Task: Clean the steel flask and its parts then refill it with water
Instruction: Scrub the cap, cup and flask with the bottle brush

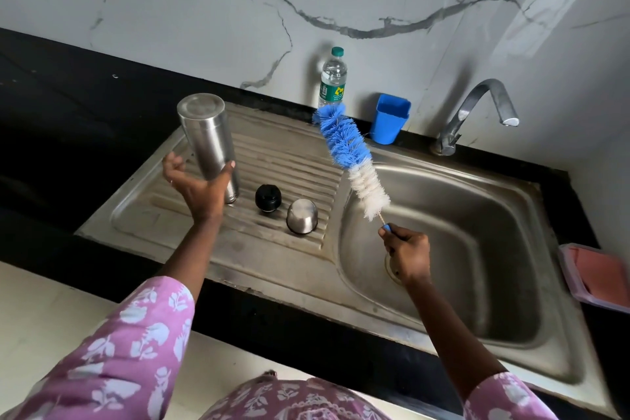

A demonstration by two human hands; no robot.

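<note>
Two hands share the work over a steel sink (511, 300) whose ribbed drainboard (289, 164) lies just beyond the left hand's reach. That drainboard serves as the parking place for the flask's parts, so rinse water can run off toward the basin.

Next in size, the steel flask (208, 143) stands mouth down on the ribs, apparently draining. The left hand (197, 184) is open, palm up, thumb touching the flask's lower wall and fingers spread clear of it; whether it is arriving or letting go I cannot tell.

Slanting up and away from the right hand (407, 252) is the bottle brush (351, 160), blue bristles at the far end, white ones nearer the fist. The right hand is closed tight around the blue handle end, holding the brush out over the basin's edge, probably so drips fall into the sink.

Beyond the brush tip stand a plastic water bottle (332, 78) and a blue cup (390, 118), both against the wall; the tap (477, 112) rises farther right of them. A pink box (596, 276) sits off to the right of the brush hand.

Smallest, between the two hands: the steel cap (301, 215) and the black stopper (268, 198), side by side on the ribs, just right of the flask. Nothing blocks the flask, though a sweep of the left arm toward the basin could clip them.
</note>
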